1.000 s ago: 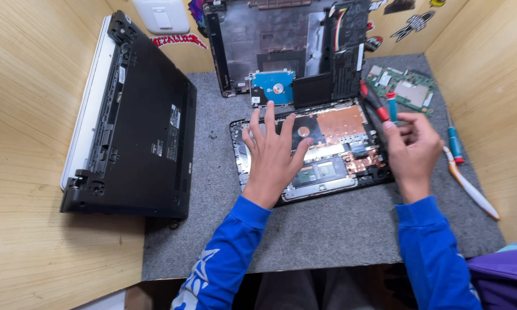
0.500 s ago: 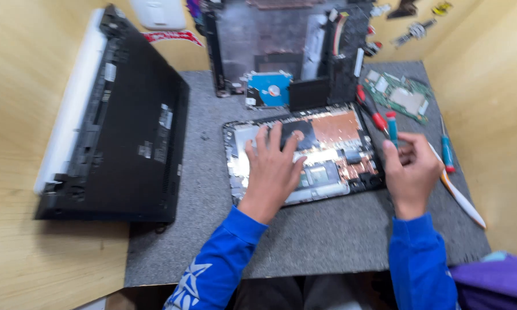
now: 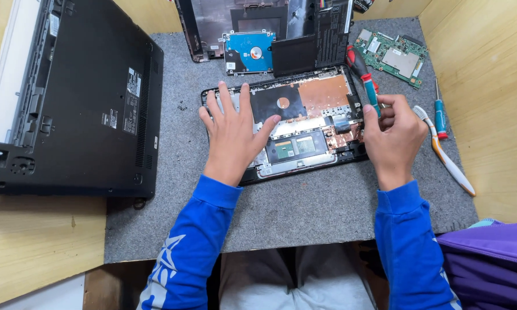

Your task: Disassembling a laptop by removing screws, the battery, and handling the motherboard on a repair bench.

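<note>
The top edge of the view cut off the dark laptop lid shell at twelve o'clock, and the left edge clipped the closed black laptop lying upside down at nine o'clock, so neither showed whole. The screwdriver's tip was hidden; only its red and teal handle showed above the fist, and where it met the board could not be made out. The opened laptop base lay at the centre of the grey felt mat, its near-left corner covered by the left hand. That hand lay flat and released, palm down, fingers spread toward twelve o'clock, thumb angled toward two o'clock over the dark panel. The right hand was curled closed around the screwdriver at the base's three o'clock edge, knuckles up, wrist running back toward six o'clock in a blue sleeve. A blue hard drive sat just beyond the base at eleven o'clock, a green circuit board at one o'clock. A toothbrush and a small blue screwdriver lay at three o'clock beside the wooden wall. A purple bag was partly cut off at five o'clock.
</note>
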